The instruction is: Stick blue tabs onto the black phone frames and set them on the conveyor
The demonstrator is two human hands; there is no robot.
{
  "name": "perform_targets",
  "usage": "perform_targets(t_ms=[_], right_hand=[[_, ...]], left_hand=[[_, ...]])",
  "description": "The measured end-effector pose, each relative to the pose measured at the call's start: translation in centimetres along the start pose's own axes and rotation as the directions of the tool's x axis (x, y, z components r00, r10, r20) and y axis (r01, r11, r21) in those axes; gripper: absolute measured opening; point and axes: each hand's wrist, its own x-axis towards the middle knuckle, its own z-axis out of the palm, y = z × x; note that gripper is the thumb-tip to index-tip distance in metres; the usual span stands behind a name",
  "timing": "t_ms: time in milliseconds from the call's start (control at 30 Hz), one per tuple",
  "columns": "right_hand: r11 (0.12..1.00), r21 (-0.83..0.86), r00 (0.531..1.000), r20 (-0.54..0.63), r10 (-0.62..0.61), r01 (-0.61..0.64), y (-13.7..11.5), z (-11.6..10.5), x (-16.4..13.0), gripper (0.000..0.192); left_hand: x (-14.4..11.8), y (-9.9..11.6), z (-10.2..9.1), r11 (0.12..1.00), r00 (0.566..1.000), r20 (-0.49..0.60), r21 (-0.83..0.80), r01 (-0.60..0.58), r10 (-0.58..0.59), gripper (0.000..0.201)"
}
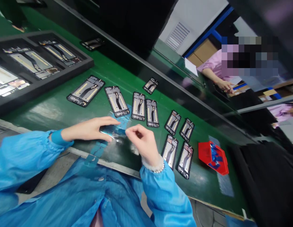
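My left hand point(95, 128) is at the table's front, thumb and fingers curled around the edges of a dark, glossy phone panel point(107, 129). To its right, my right hand point(143, 140) is closed in a pinch at the end of a blue strip of film point(120, 130); the fingertips partly hide the grip. Blue tape point(97, 149) runs over the front edge below the panel. Just beyond my hands lie several phone frames with black ribbon cables, among them one frame point(116, 101) behind the panel and another point(170, 151) beside my right wrist.
A black foam tray point(86, 64) with phone parts in its compartments stands at the left. On the right, a red bin point(204, 154) holds blue pieces, with a clear strip point(225, 186) near it. A metal rail point(137, 60) crosses behind. Other people sit beyond it.
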Motion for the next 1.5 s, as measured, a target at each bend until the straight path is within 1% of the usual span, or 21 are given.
perform_targets(t_ms=[33, 100, 167, 267, 467, 533, 600, 667, 733, 767, 800, 900, 1000, 1100, 1167, 1233, 1300, 1367, 1433, 1467, 1500], right_hand=[[0.965, 0.242, 0.993, -0.039, 0.108, -0.096, 0.5, -0.1, -0.6, 0.015], [0.767, 0.596, 0.953, -0.010, 0.302, -0.237, 1.3, 0.3, -1.7, 0.020], [0.585, 0.758, 0.923, 0.054, 0.382, -0.287, 1.8, 1.0, -2.6, 0.024], [0.462, 0.843, 0.910, 0.075, 0.407, -0.276, 2.1, 2.1, -3.5, 0.027], [0.409, 0.868, 0.908, 0.101, 0.407, -0.280, 2.3, 2.6, -4.4, 0.029], [0.463, 0.840, 0.915, 0.091, 0.393, -0.282, 1.9, 2.2, -4.8, 0.027], [0.583, 0.768, 0.937, 0.061, 0.345, -0.265, 1.4, 1.0, -4.3, 0.025], [0.775, 0.602, 0.968, -0.015, 0.251, -0.192, 1.0, -1.5, -2.2, 0.022], [0.957, 0.258, 0.973, -0.153, 0.174, -0.131, 0.9, -4.9, 2.0, 0.020], [0.989, 0.044, 0.958, -0.245, 0.150, -0.144, 1.0, -6.8, 4.8, 0.020], [0.958, -0.174, 0.928, -0.339, 0.157, -0.226, 1.2, -8.6, 7.8, 0.024], [0.860, -0.337, 0.856, -0.479, 0.194, -0.383, 2.3, -11.9, 16.5, 0.060], [0.787, -0.357, 0.796, -0.547, 0.261, -0.504, 3.3, -11.4, 22.7, 0.096], [0.750, -0.360, 0.764, -0.576, 0.289, -0.555, 3.6, -9.7, 26.2, 0.100], [0.760, -0.361, 0.772, -0.571, 0.278, -0.541, 3.1, -9.8, 27.2, 0.098], [0.793, -0.371, 0.802, -0.550, 0.232, -0.484, 2.1, -10.8, 26.9, 0.098], [0.831, -0.395, 0.844, -0.514, 0.153, -0.391, 1.2, -11.7, 24.4, 0.102], [0.896, -0.396, 0.914, -0.406, 0.025, -0.200, 0.6, -11.4, 19.2, 0.109], [0.954, -0.267, 0.961, -0.198, -0.193, 0.136, 0.4, -9.6, 12.1, 0.112], [0.958, -0.186, 0.960, -0.139, -0.244, 0.217, 0.5, -8.4, 8.2, 0.110], [0.967, -0.120, 0.970, -0.070, -0.232, 0.222, 0.8, -7.2, 4.6, 0.108]], left_hand=[[-0.2, 0.6, 0.6, 0.997, 0.997, -0.077, -0.068, 0.026, -0.031, 0.049], [-0.5, 2.0, 2.2, 0.972, 0.966, -0.219, -0.217, 0.090, -0.138, 0.037], [-0.4, 3.4, 3.6, 0.930, 0.940, -0.262, -0.348, 0.119, -0.219, 0.033], [0.1, 4.5, 5.1, 0.847, 0.922, -0.236, -0.510, 0.151, -0.306, 0.029], [0.9, 4.7, 5.7, 0.741, 0.908, -0.168, -0.643, 0.195, -0.384, 0.022], [1.2, 5.0, 5.3, 0.752, 0.919, -0.158, -0.631, 0.188, -0.362, 0.020], [1.7, 5.3, 4.5, 0.766, 0.934, -0.130, -0.615, 0.188, -0.333, 0.024], [2.5, 5.4, 3.5, 0.761, 0.947, -0.084, -0.619, 0.194, -0.310, 0.022], [3.4, 5.1, 2.6, 0.766, 0.949, -0.085, -0.615, 0.190, -0.304, 0.050], [3.9, 4.8, 2.4, 0.782, 0.943, -0.118, -0.596, 0.183, -0.310, 0.063], [4.3, 4.4, 2.2, 0.806, 0.932, -0.168, -0.565, 0.175, -0.320, 0.069], [5.1, 3.2, 2.5, 0.895, 0.903, -0.289, -0.406, 0.186, -0.319, 0.059], [5.2, 2.1, 3.0, 0.953, 0.926, -0.276, -0.234, 0.194, -0.256, 0.046], [5.0, 1.3, 3.1, 0.963, 0.930, -0.280, -0.191, 0.191, -0.240, 0.041], [5.0, 1.1, 2.7, 0.954, 0.919, -0.297, -0.230, 0.192, -0.257, 0.040], [5.1, 1.4, 2.2, 0.922, 0.890, -0.336, -0.336, 0.192, -0.308, 0.044], [5.4, 2.0, 1.9, 0.852, 0.847, -0.373, -0.499, 0.162, -0.380, 0.055], [5.8, 3.0, 2.0, 0.746, 0.820, -0.387, -0.661, 0.073, -0.423, 0.067], [6.2, 4.1, 2.5, 0.646, 0.830, -0.371, -0.764, -0.017, -0.417, 0.071], [6.3, 4.6, 2.9, 0.617, 0.837, -0.363, -0.786, -0.040, -0.409, 0.067], [6.3, 5.0, 3.4, 0.615, 0.841, -0.362, -0.787, -0.044, -0.403, 0.062]])
